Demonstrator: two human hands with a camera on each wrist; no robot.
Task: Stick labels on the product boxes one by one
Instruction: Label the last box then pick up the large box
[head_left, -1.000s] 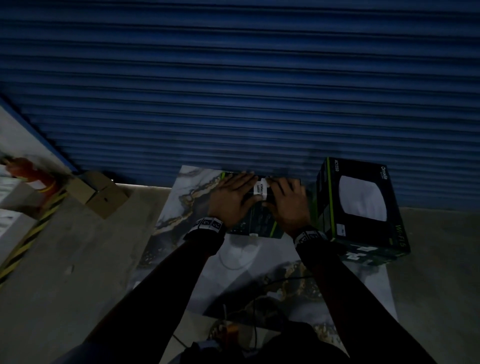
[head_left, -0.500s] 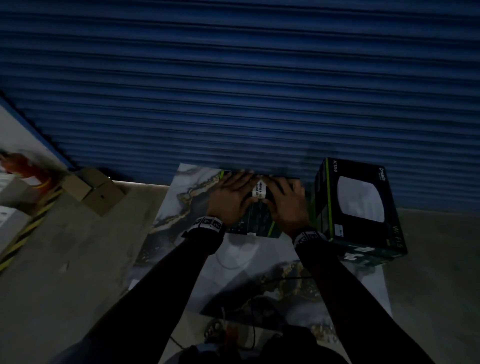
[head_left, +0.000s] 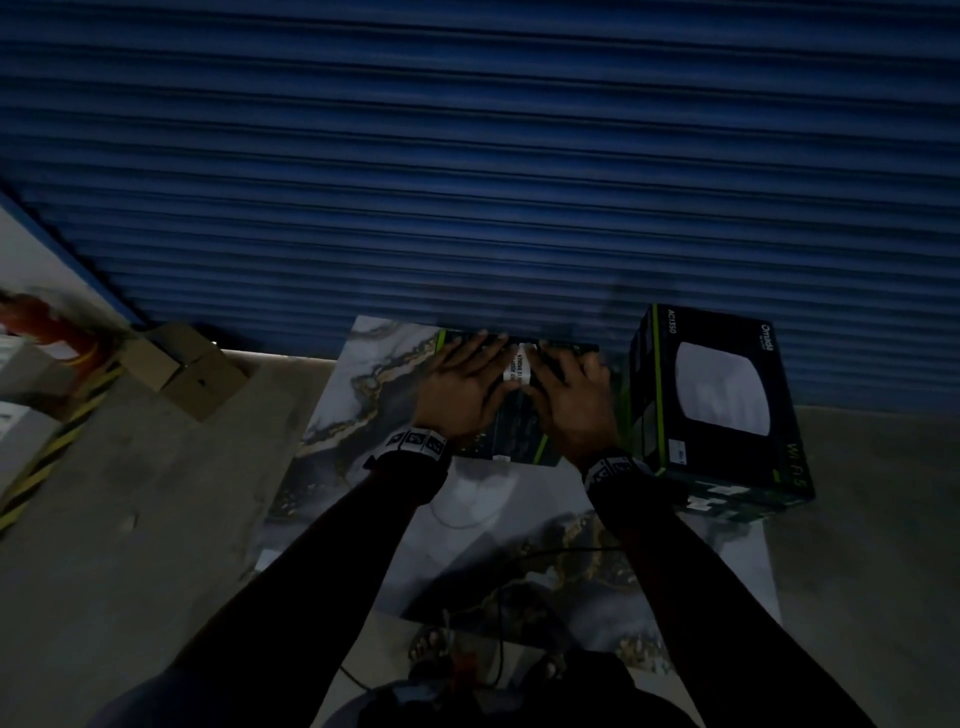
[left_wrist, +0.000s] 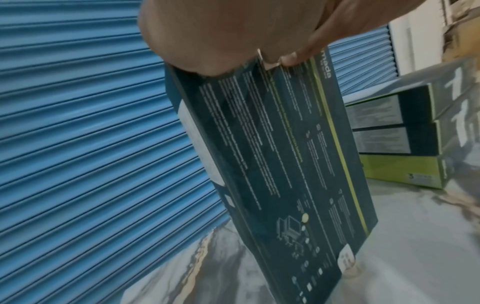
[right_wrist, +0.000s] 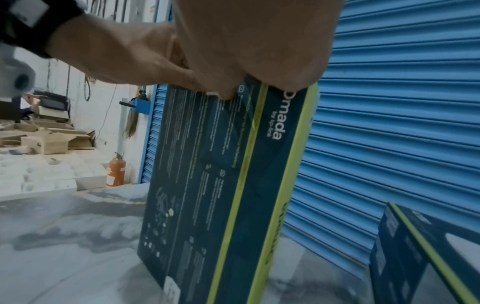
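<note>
- The product box (head_left: 519, 431) stood on edge on the marbled sheet (head_left: 374, 374), just before the blue shutter (head_left: 467, 156).
- The left hand (head_left: 462, 389) and right hand (head_left: 571, 400) lay over its top edge, fingers (head_left: 488, 345) spread flat.
- Both thumbs pressed the white label (head_left: 518, 366) between them.
- A stack of boxes (head_left: 717, 405) sat just right of the right hand.

A dark box (right_wrist: 207, 185) with lime stripes is stood on edge on a marbled sheet (right_wrist: 64, 236). Its top edge is covered by the right hand (right_wrist: 254, 41), and the left hand (right_wrist: 124, 59) is laid beside it. A second box (right_wrist: 415, 257) is seen lower right, a blue shutter (right_wrist: 402, 123) behind, an extinguisher (right_wrist: 116, 170) at left.
</note>
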